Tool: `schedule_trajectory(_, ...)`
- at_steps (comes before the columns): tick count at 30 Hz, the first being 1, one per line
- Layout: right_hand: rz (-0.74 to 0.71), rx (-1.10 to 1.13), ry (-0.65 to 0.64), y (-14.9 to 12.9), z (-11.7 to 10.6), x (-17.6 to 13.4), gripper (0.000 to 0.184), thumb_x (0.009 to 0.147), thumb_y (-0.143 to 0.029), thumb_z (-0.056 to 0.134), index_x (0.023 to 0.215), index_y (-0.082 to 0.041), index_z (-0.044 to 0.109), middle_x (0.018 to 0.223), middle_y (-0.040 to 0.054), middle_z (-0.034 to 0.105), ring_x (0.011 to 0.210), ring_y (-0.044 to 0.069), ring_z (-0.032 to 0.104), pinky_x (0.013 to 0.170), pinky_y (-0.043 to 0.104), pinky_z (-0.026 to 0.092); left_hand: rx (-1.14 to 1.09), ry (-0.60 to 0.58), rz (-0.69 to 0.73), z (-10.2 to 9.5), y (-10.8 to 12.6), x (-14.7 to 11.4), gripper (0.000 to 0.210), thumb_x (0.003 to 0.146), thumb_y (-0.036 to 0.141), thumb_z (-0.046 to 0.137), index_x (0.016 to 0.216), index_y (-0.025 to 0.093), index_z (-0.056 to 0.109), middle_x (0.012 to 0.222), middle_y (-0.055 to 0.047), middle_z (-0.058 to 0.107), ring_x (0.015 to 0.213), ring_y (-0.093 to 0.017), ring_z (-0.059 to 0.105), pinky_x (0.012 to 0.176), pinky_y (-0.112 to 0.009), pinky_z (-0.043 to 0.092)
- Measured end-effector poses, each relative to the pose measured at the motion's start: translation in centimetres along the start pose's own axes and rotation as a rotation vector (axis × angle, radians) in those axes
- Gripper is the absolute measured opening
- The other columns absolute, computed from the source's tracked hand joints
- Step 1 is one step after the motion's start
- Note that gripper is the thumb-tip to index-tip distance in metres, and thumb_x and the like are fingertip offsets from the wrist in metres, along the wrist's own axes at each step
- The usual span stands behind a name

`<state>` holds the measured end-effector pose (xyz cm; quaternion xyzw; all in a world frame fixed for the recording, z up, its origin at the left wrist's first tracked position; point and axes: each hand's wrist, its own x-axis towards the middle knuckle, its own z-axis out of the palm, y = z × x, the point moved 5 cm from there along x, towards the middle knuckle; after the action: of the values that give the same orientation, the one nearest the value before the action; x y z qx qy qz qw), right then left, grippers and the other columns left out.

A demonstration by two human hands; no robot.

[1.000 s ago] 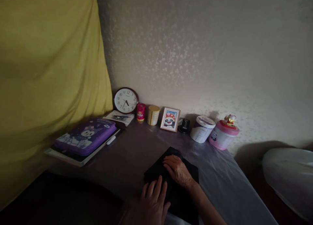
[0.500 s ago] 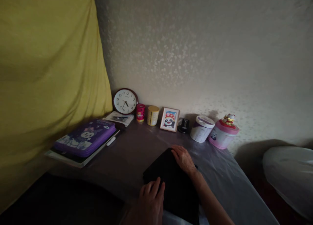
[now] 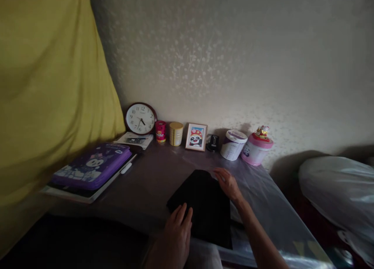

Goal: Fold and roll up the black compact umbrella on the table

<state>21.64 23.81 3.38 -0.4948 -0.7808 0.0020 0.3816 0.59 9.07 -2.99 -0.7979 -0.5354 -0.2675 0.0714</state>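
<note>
A flat piece of black, folded material, seemingly cloth [image 3: 204, 210], lies on the table in front of me, its far edge now rounded. My left hand [image 3: 178, 232] rests at its near left side, fingers stretched out and slightly apart, fingertips on the black surface. My right hand [image 3: 229, 185] is at the far right edge of the cloth, fingers bent loosely and a little apart, with no grip to be seen. Its thumb is hidden. Whether those fingertips touch the edge is unclear.
Along the wall stand a clock [image 3: 141, 119], a pink can [image 3: 160, 132], a yellow can [image 3: 176, 134], a panda picture frame [image 3: 196, 137], a small black object [image 3: 213, 143] and two tubs [image 3: 233, 145]. A purple case [image 3: 93, 166] lies left. Plastic-covered bulk [image 3: 336, 191] sits right.
My right hand has slid right off the cloth's far corner, which now shows rounded. My left hand stays on the near left side. The view has shifted slightly right.
</note>
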Motion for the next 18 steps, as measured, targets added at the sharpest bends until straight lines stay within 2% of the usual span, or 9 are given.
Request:
schedule_trajectory(3, 0.099, 0.005, 0.016, 1.3, -2.8, -3.2, 0.027, 0.090, -0.030, 0.041, 0.097, -0.021, 0.066, 0.097, 0.0078, 0.069, 0.090, 0.021, 0.066, 0.081, 0.036, 0.054, -0.030, -0.040, -0.005, -0.1, -0.1, -0.1, 0.040, 0.093, 0.023, 0.038, 0.132, 0.020, 0.045, 0.131, -0.009, 0.054, 0.120, -0.021, 0.050, 0.093, -0.035, 0.051)
schedule_trajectory(6, 0.122, -0.017, -0.015, 1.2, -4.3, -6.6, 0.026, 0.091, -0.030, 0.042, 0.099, -0.022, 0.065, 0.104, 0.0080, 0.068, 0.094, 0.021, 0.065, 0.081, 0.035, 0.054, -0.051, -0.059, -0.001, -0.3, -0.1, -0.1, 0.040, 0.094, 0.023, 0.036, 0.132, 0.021, 0.044, 0.130, -0.010, 0.054, 0.120, -0.021, 0.051, 0.092, -0.034, 0.052)
schedule_trajectory(11, 0.075, -0.007, -0.080, -1.1, -4.5, -10.3, 0.027, 0.091, -0.024, 0.041, 0.108, -0.025, 0.062, 0.121, 0.0077, 0.060, 0.103, 0.019, 0.063, 0.085, 0.030, 0.053, -0.079, -0.099, -0.008, 0.0, -0.3, -0.2, 0.045, 0.092, 0.019, 0.035, 0.136, 0.022, 0.038, 0.135, -0.009, 0.049, 0.125, -0.022, 0.046, 0.095, -0.036, 0.050)
schedule_trajectory(18, -0.028, 0.022, -0.153, -2.7, -3.8, -11.0, 0.035, 0.086, -0.009, 0.038, 0.105, -0.025, 0.062, 0.131, 0.0074, 0.053, 0.109, 0.017, 0.060, 0.089, 0.029, 0.052, -0.136, -0.108, -0.007, -0.7, -0.2, 0.1, 0.044, 0.093, 0.018, 0.034, 0.136, 0.023, 0.038, 0.135, -0.009, 0.050, 0.126, -0.020, 0.045, 0.096, -0.034, 0.050)
